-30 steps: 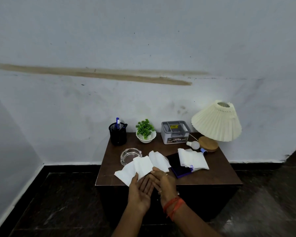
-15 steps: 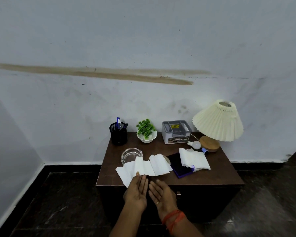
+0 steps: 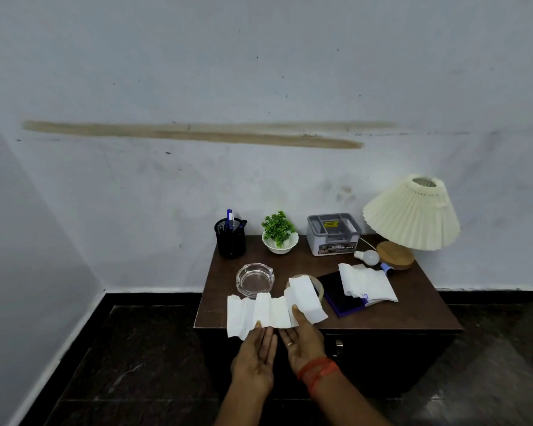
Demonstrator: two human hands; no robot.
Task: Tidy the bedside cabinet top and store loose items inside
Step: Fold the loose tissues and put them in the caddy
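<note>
A long creased white tissue (image 3: 268,312) lies spread across the front edge of the brown bedside cabinet (image 3: 391,316), and its right end covers part of a tape roll (image 3: 317,285). My left hand (image 3: 256,355) is palm up at the tissue's lower edge, fingertips under it and thumb on top. My right hand (image 3: 303,342), with a ring and red wrist threads, also lies palm up, its thumb pressing on the tissue. A second crumpled tissue (image 3: 366,284) rests on a dark purple pad (image 3: 334,292).
On the top stand a glass ashtray (image 3: 255,279), black pen holder (image 3: 230,238), potted plant (image 3: 279,233), grey box (image 3: 333,233), loose bulb (image 3: 368,256) and pleated lamp (image 3: 413,216). A drawer handle (image 3: 338,345) shows on the cabinet front. The wall is close behind.
The tissue has been drawn toward the front edge and spread out flatter. Both hands slid back from over the top to the front edge, and the tape roll now shows.
</note>
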